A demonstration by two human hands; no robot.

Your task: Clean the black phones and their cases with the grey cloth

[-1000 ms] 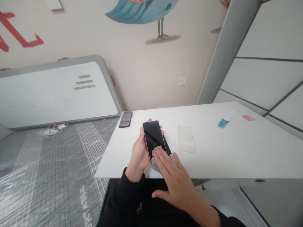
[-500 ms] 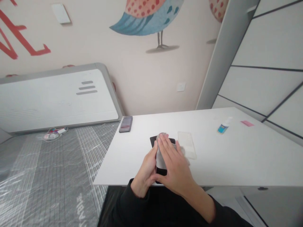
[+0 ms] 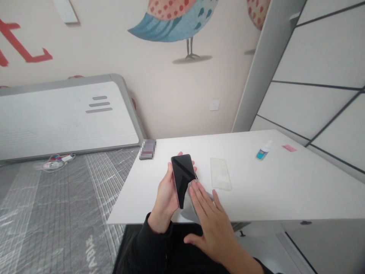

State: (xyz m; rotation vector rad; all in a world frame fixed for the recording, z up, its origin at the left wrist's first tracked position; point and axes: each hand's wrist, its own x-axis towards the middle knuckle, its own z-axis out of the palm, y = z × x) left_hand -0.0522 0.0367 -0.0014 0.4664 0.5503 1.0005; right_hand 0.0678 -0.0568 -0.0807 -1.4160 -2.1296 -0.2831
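Note:
My left hand (image 3: 167, 194) is wrapped round a smartphone (image 3: 182, 173) from the left and beneath, with fingertips showing past its right edge. The phone's dark, glossy screen faces up and carries reflections. Over the lower right part of the phone lies a grey cloth (image 3: 188, 207), which drapes down off it. My right hand (image 3: 212, 219) has the cloth under its outstretched fingers; the thumb stands apart to the left. How the fingertips grip the cloth is partly hidden. To the right of the phone, a clear phone case (image 3: 220, 174) lies flat on the white table (image 3: 256, 194).
A small spray bottle (image 3: 262, 152) with a blue label stands at the table's right, beside a pink packet (image 3: 289, 148). At the back left corner lies a dark, pixelated object (image 3: 147, 149). Cables (image 3: 55, 161) rest on the plastic-covered surface to the left.
My right hand has slid down and toward me with the cloth, uncovering most of the screen. My left hand has shifted slightly left with the phone, and its grip shows more openly.

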